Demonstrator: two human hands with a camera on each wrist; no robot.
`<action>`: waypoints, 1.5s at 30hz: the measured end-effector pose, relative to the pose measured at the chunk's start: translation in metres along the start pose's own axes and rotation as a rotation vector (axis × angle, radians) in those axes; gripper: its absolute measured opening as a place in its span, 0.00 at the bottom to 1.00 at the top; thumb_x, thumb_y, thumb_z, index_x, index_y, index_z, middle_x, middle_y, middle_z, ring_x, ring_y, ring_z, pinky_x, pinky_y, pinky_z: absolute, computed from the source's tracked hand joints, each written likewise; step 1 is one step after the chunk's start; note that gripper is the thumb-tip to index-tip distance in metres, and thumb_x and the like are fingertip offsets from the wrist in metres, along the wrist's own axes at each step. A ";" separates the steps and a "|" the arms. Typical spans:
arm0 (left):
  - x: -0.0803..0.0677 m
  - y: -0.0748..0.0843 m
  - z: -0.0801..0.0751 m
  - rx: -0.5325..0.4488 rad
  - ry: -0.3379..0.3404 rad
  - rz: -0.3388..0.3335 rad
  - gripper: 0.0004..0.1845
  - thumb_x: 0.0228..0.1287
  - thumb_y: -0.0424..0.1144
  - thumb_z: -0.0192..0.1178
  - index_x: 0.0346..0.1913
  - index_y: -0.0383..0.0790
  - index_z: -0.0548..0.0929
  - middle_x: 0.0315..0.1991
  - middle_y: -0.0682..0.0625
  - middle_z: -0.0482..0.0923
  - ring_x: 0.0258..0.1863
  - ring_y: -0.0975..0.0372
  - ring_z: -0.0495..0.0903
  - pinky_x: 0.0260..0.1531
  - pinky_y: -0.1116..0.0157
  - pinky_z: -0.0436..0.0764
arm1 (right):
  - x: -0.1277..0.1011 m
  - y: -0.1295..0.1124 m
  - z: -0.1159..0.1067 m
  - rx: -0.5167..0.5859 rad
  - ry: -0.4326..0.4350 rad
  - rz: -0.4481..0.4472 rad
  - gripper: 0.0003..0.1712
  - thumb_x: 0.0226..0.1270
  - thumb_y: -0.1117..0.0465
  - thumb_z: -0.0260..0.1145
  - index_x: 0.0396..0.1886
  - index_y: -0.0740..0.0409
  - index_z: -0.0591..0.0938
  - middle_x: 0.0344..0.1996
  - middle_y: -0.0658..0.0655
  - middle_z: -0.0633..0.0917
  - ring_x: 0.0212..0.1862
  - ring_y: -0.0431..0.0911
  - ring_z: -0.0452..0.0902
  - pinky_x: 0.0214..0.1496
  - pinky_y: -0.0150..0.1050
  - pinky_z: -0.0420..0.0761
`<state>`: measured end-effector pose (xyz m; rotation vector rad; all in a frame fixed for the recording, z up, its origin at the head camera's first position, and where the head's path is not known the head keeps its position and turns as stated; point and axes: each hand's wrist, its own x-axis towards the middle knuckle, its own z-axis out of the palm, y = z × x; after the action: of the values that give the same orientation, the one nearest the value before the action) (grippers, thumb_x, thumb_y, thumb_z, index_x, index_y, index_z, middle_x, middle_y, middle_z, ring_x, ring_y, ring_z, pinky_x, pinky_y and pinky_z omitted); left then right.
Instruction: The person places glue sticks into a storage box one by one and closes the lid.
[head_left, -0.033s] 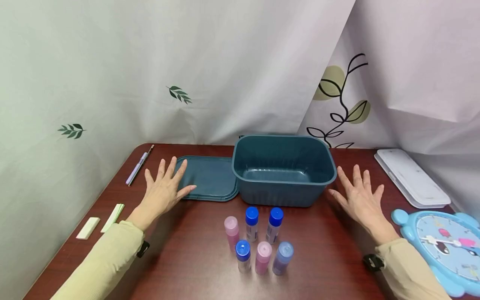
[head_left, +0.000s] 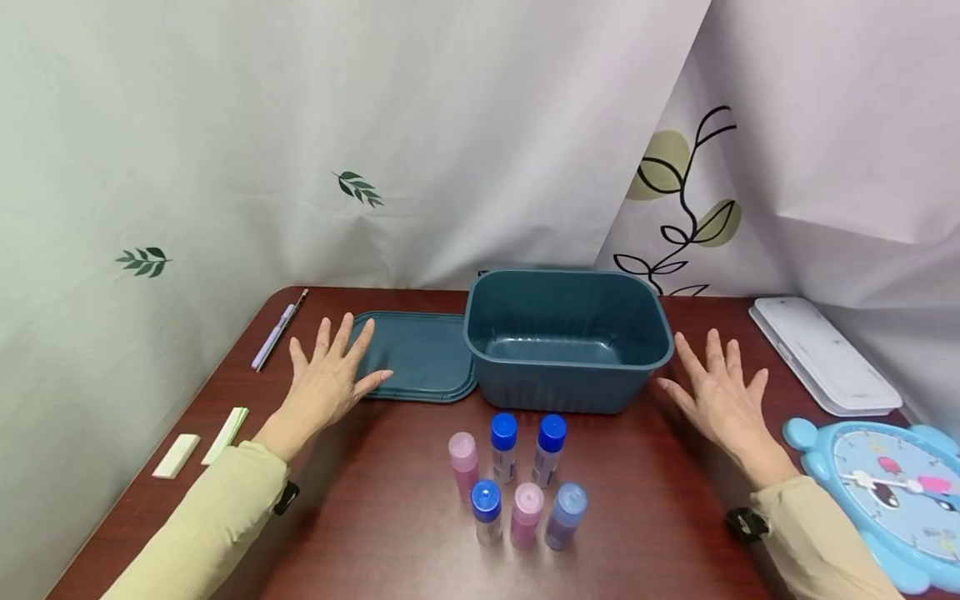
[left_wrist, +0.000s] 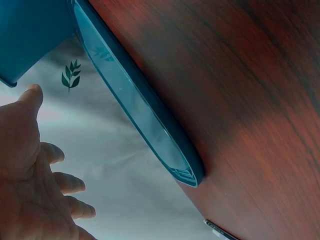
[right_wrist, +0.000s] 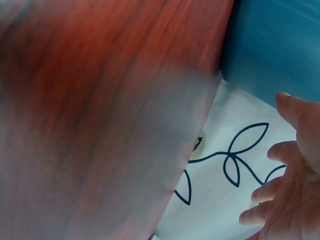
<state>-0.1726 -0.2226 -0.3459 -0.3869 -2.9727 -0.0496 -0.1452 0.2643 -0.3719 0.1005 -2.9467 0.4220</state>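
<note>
My left hand (head_left: 324, 385), fingers spread, hovers over the left end of a flat dark teal lid (head_left: 420, 358) and holds nothing. On the other side, my right hand (head_left: 722, 402) is spread the same way beside the right wall of a deep teal bin (head_left: 558, 387), also holding nothing. Several glue sticks stand upright in front of the bin: some with dark blue caps (head_left: 504, 432), two pink ones (head_left: 527, 517), and a lighter blue one (head_left: 566, 517). In the left wrist view the lid (left_wrist: 135, 95) lies low on the table, apart from the fingers.
Along the left edge lie a purple pen (head_left: 273, 337) with a pencil beside it, a white eraser (head_left: 176, 457) and pale green strips (head_left: 225, 435). At right are a white case (head_left: 825, 354) and a blue cartoon clock (head_left: 892, 492). A white curtain (head_left: 480, 142) hangs behind the table.
</note>
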 end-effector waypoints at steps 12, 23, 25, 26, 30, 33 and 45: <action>-0.003 0.010 -0.011 -0.306 0.063 0.080 0.39 0.64 0.52 0.58 0.72 0.40 0.57 0.72 0.37 0.51 0.71 0.41 0.48 0.65 0.37 0.50 | 0.013 0.005 -0.016 0.222 0.109 -0.043 0.31 0.73 0.55 0.53 0.68 0.67 0.61 0.65 0.80 0.59 0.66 0.73 0.52 0.61 0.72 0.53; -0.040 0.059 -0.009 -1.207 -0.159 0.415 0.23 0.56 0.28 0.65 0.56 0.36 0.75 0.54 0.41 0.76 0.56 0.56 0.76 0.54 0.58 0.77 | 0.045 -0.017 -0.041 0.738 0.102 -0.033 0.29 0.74 0.55 0.52 0.66 0.69 0.65 0.61 0.73 0.70 0.37 0.17 0.72 0.40 0.15 0.74; -0.043 0.068 -0.005 -1.257 -0.215 0.414 0.23 0.55 0.28 0.66 0.55 0.37 0.75 0.53 0.38 0.76 0.54 0.58 0.77 0.53 0.59 0.78 | 0.048 -0.020 -0.041 0.769 0.071 -0.019 0.30 0.73 0.54 0.52 0.67 0.69 0.64 0.60 0.73 0.70 0.36 0.17 0.72 0.39 0.17 0.76; -0.045 0.073 -0.004 -1.272 -0.233 0.414 0.24 0.54 0.29 0.67 0.55 0.37 0.75 0.53 0.36 0.76 0.53 0.58 0.78 0.52 0.60 0.78 | 0.049 -0.021 -0.041 0.766 0.062 -0.014 0.30 0.73 0.54 0.53 0.67 0.69 0.65 0.60 0.73 0.71 0.36 0.16 0.72 0.39 0.17 0.76; -0.048 0.088 0.005 -1.308 -0.266 0.410 0.23 0.54 0.31 0.68 0.54 0.34 0.76 0.50 0.33 0.77 0.47 0.62 0.81 0.48 0.63 0.81 | 0.051 -0.021 -0.039 0.746 0.051 0.002 0.30 0.72 0.53 0.54 0.66 0.68 0.67 0.59 0.73 0.72 0.38 0.16 0.69 0.38 0.15 0.74; -0.048 0.095 0.011 -1.326 -0.246 0.427 0.20 0.55 0.31 0.67 0.51 0.30 0.76 0.45 0.34 0.78 0.42 0.63 0.83 0.45 0.62 0.82 | 0.053 -0.022 -0.038 0.754 0.049 0.003 0.29 0.72 0.55 0.55 0.65 0.69 0.68 0.59 0.73 0.72 0.40 0.17 0.68 0.39 0.14 0.72; -0.008 0.078 -0.044 -1.245 -0.105 0.413 0.16 0.57 0.28 0.64 0.50 0.34 0.79 0.44 0.40 0.81 0.40 0.59 0.82 0.37 0.62 0.83 | 0.053 -0.023 -0.037 0.777 0.061 0.002 0.28 0.71 0.57 0.56 0.64 0.71 0.67 0.61 0.72 0.71 0.41 0.18 0.67 0.41 0.12 0.70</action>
<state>-0.1386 -0.1515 -0.3029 -1.0929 -2.4608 -1.8504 -0.1895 0.2503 -0.3214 0.1686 -2.5431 1.5007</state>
